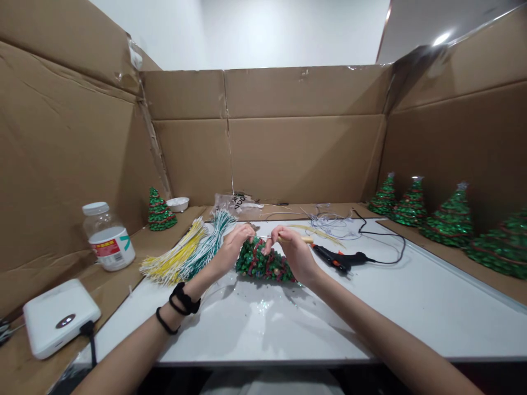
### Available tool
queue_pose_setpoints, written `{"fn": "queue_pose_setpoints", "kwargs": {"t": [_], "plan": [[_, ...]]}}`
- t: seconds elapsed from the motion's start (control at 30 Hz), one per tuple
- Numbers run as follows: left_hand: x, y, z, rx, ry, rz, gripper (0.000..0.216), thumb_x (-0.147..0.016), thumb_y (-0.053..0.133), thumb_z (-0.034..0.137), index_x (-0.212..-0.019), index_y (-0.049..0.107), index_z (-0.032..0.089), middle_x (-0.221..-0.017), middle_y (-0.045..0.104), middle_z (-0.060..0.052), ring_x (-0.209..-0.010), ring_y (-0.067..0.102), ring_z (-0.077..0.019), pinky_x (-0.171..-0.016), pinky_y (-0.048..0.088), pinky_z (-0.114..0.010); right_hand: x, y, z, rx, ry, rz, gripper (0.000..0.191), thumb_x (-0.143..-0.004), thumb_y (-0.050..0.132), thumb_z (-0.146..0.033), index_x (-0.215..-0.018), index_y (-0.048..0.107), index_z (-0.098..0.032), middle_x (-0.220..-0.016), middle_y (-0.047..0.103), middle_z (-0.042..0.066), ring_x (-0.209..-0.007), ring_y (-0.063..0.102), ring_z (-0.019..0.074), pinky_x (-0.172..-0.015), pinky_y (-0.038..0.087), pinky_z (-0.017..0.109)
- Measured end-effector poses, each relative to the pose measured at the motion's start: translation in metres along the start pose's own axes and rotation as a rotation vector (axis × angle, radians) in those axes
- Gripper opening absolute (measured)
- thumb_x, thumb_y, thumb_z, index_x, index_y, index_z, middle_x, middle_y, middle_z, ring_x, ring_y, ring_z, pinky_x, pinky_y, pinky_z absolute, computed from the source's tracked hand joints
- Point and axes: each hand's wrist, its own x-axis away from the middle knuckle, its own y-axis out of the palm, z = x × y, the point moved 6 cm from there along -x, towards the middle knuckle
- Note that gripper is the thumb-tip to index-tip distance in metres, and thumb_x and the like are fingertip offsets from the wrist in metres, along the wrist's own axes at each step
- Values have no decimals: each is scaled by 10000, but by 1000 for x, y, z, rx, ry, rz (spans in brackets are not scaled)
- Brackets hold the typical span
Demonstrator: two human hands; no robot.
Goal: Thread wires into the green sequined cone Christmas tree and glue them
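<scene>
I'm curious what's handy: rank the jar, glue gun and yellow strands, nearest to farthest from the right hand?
In the head view, from the right hand:
1. Glue gun, just right.
2. Yellow strands, left.
3. Jar, far left.

Left hand (235,247) and right hand (297,252) bare, forearms (382,336) also bare out to the picture edge. Left wrist wears black bands: a thick, bunched, scrunchie-like one (190,302) nearer the hand, a thin, plain, rounded one (163,323) further up the arm. Pale patch (272,384) at bottom edge, maybe clothing, can't tell.
</scene>
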Motion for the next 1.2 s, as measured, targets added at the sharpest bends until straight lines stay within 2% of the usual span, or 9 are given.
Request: {"fn": "queue_pose_setpoints", "kwargs": {"t": [0.17,0.23,0.4,0.47,0.53,0.7,0.83,0.97,1.2], "plan": [[-10,-49,-3,44,2,393,238,-821,336,327,-611,329,217,-640,350,17,-643,353,-145,-651,327,-256,-3,-34,-18,-17,-164,241,220,-768,382,-276,-563,451,-240,-415,435,-28,-466,427,165,-629,346,331],[-13,-59,-6,20,5,434,277,-839,360,377,-615,331,217,-637,343,19,-634,345,-143,-643,319,-255,-5,-35,-19,41,-163,227,197,-779,394,-275,-604,476,-238,-439,455,-31,-481,442,164,-632,346,326],[-12,-53,-13,-361,5,338,285,-831,436,430,-645,438,214,-667,450,-5,-725,426,-183,-735,348,-295,1,-7,-8,307,-75,2,335,-884,374,-404,-660,543,-221,-536,546,-10,-572,536,172,-701,393,330],[-10,-49,-11,-549,77,345,156,-782,517,349,-834,535,204,-878,550,-48,-918,459,-228,-858,337,-344,4,0,-5,383,-49,-10,434,-897,354,-467,-591,531,-214,-542,546,-1,-573,537,163,-688,402,317],[-9,-45,-12,-620,99,317,255,-778,513,305,-1006,542,195,-1036,563,-74,-1026,452,-249,-914,321,-378,6,3,-4,431,-25,-13,477,-892,351,-501,-551,516,-211,-519,524,-3,-535,515,153,-645,402,308],[-12,-27,-24,-371,-134,8,418,-877,336,443,-691,611,190,-749,636,-54,-790,553,-229,-786,383,-348,7,8,-9,563,-78,-36,501,-906,338,-461,-498,483,-211,-493,499,0,-568,496,156,-675,388,305],[-4,-11,-34,-64,-325,-192,393,-798,490,518,-757,693,184,-834,682,-53,-856,580,-239,-802,391,-329,8,12,-12,643,-138,-53,499,-913,326,-441,-486,448,-215,-495,491,-6,-557,469,155,-735,370,317],[4,-12,-49,4,-434,-157,335,-708,635,475,-871,721,195,-1008,668,-68,-979,554,-250,-828,398,-320,9,15,-12,703,-200,-94,483,-921,301,-435,-505,421,-220,-493,482,-21,-532,435,149,-834,345,344],[5,-6,-35,-4,-434,-185,277,-708,630,464,-766,716,208,-849,685,-21,-846,577,-216,-716,411,-279,9,16,-11,761,-263,-95,445,-928,295,-373,-526,404,-216,-493,449,-38,-491,394,129,-890,311,362]]}}
